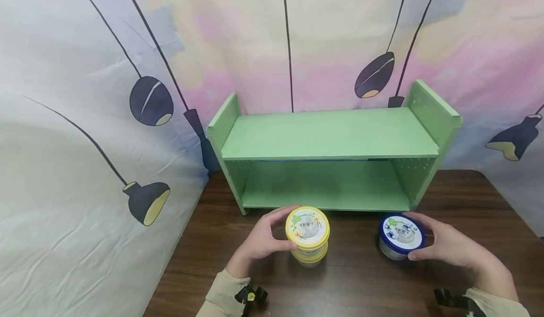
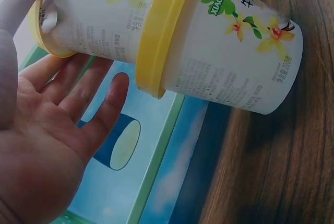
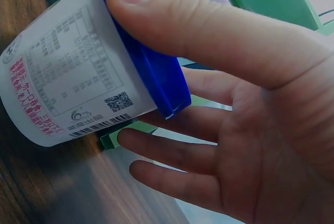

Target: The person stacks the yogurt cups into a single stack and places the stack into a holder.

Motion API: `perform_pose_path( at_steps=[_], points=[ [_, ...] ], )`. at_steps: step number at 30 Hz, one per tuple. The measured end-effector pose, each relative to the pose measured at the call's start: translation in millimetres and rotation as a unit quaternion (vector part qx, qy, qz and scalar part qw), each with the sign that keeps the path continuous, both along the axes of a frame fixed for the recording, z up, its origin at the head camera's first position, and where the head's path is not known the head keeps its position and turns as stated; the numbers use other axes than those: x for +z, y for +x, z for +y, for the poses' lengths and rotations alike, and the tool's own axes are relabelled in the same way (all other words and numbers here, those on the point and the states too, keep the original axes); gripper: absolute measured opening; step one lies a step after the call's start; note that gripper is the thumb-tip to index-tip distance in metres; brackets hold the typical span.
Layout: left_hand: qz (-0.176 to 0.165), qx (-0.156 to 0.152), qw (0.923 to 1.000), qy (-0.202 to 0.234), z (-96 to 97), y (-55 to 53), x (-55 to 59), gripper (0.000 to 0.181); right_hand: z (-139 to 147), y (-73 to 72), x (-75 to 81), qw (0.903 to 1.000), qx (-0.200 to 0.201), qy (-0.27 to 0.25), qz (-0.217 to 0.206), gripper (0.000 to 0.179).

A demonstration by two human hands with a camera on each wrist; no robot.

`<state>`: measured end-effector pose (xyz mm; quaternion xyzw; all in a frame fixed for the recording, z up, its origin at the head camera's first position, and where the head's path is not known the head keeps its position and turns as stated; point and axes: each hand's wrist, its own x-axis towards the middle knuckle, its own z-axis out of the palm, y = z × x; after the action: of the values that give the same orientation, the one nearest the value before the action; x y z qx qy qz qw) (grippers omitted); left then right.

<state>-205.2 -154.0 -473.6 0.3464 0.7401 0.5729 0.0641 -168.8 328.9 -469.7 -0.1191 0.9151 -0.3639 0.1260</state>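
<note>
Two yellow-lidded cups stand one on top of the other in front of the shelf. My left hand (image 1: 265,236) grips the upper yellow-lidded cup (image 1: 308,227) at its lid, thumb on the near side and fingers behind. Below it, the lower yellow-lidded cup (image 2: 229,51) stands on the table, its printed side showing in the left wrist view. Farther right, my right hand (image 1: 452,244) holds a blue-lidded cup (image 1: 401,236) by the lid's rim. The right wrist view shows my thumb (image 3: 172,20) across that blue lid (image 3: 151,72); whether the cup's base touches the table I cannot tell.
A green two-level shelf (image 1: 331,135) stands behind the cups at the back of the dark wooden table (image 1: 352,288). A cloth backdrop (image 1: 255,38) printed with lamps hangs behind and to the left.
</note>
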Motion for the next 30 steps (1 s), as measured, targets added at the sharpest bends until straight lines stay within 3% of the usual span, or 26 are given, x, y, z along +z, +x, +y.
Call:
perform_pose_path(
  at_steps=[23, 30],
  points=[
    [0.005, 0.000, 1.0000, -0.004, -0.2, 0.6, 0.6, 0.085, -3, 1.6, 4.2, 0.9998, 0.001, 0.002, 0.021, 0.107],
    [0.006, -0.004, 1.0000, 0.001, -0.2, 0.5, -0.4, 0.085, -10, 5.0, 9.5, 0.9987, 0.016, -0.033, 0.034, 0.104]
  ],
)
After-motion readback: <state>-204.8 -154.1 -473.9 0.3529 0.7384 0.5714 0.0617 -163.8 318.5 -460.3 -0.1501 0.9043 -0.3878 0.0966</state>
